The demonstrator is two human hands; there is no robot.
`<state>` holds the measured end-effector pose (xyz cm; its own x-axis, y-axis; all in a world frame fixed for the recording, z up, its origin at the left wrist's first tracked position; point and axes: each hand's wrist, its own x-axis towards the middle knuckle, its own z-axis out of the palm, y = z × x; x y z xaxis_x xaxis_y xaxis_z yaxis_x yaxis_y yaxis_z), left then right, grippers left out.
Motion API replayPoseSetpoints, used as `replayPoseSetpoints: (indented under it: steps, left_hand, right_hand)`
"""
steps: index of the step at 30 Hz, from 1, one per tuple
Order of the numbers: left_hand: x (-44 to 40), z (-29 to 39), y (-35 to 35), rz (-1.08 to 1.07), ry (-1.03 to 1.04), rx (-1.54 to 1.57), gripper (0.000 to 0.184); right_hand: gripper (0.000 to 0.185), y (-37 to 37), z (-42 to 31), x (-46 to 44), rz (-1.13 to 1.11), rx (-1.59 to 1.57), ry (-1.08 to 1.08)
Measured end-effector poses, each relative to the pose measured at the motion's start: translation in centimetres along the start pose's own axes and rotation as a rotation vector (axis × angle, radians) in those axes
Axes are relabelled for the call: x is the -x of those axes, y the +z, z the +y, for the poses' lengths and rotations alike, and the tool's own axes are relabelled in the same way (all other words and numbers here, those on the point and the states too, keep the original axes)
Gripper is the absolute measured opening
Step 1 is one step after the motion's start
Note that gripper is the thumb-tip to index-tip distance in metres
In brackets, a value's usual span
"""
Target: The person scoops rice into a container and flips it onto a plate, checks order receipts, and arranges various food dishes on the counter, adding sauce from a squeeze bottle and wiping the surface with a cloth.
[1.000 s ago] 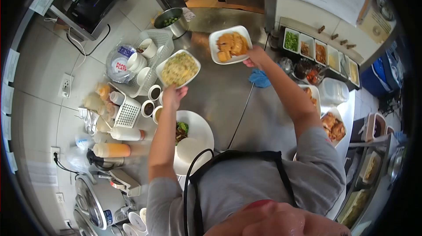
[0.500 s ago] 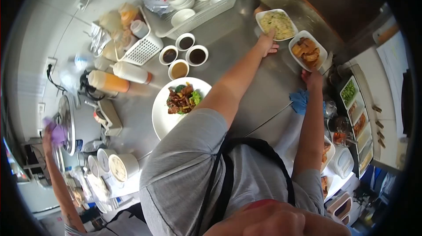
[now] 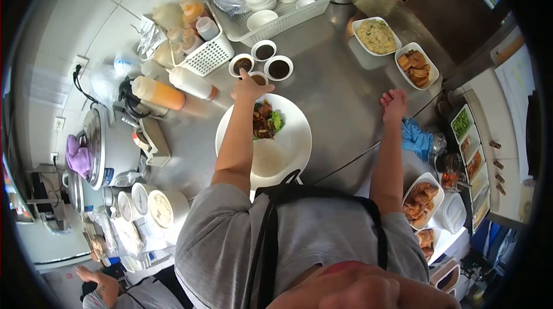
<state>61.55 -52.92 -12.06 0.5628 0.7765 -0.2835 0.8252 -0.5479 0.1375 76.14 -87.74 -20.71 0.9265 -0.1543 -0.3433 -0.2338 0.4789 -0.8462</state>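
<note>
My left hand [image 3: 249,88] reaches over the plate to a small white cup of brown sauce [image 3: 258,80], with fingers and thumb round its rim. Beside it stand more sauce cups: a dark one [image 3: 242,66] near my fingertips, another [image 3: 264,51] behind, and a third [image 3: 279,69] to the right. Below my left forearm lies a large white plate [image 3: 296,130] holding glazed meat with broccoli [image 3: 266,123] and a pale rounded mound [image 3: 269,158]. My right hand [image 3: 394,105] hovers above the steel counter with loosely bent fingers, holding nothing, nearest the bowl of braised meat chunks [image 3: 415,69].
A bowl of fried rice [image 3: 375,36] stands at the back right. Squeeze bottles [image 3: 158,93] and a white basket [image 3: 207,55] are at left. A blue cloth [image 3: 417,138] lies near my right forearm. Another person's hand [image 3: 87,275] shows at lower left.
My left hand has moved from the fried rice bowl to the sauce cups. My right hand has let go of the braised meat bowl and drawn back. The other person's hand has left the purple cloth.
</note>
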Motion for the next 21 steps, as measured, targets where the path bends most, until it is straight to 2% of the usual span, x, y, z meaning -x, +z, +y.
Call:
replayPoseSetpoints:
  steps: [10,17,21]
  left_hand:
    - [-1.4,0.6,0.4,0.012,-0.054,0.027,0.099]
    - [0.5,2.3,-3.7,0.04,0.063,-0.011,0.096]
    - [0.7,5.9,-4.9,0.1,0.189,-0.098,0.096]
  right_hand:
    - [0.036,-0.1,1.3,0.9,-0.067,0.201,-0.195]
    - [0.034,-0.2,2.0,1.0,-0.112,0.245,-0.249]
    - [0.032,-0.1,2.5,0.7,-0.146,0.241,-0.31]
